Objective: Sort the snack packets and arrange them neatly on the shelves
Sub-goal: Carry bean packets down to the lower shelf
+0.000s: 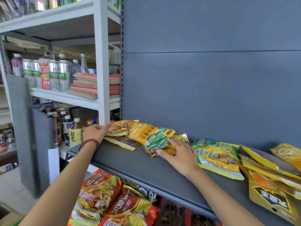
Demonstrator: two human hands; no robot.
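A dark grey shelf [130, 162] carries a small heap of snack packets at its back left. On top lies a yellow and green bean packet [149, 134], over an orange noodle packet [118, 128]. My left hand [96, 132], with a red bead bracelet at the wrist, touches the left edge of the orange packet. My right hand [179, 154] lies flat, fingers spread, on the lower right edge of the heap, over a yellow packet [180, 137]. To its right lies a green and yellow noodle packet [216, 157], then several yellow packets [268, 176].
Red noodle packets [114, 196] fill the shelf below. A white rack [101, 62] to the left holds cans, bottles and a stack of red notebooks [91, 85]. Bottles [75, 132] stand just left of my left hand. The grey back panel [211, 70] rises behind the shelf.
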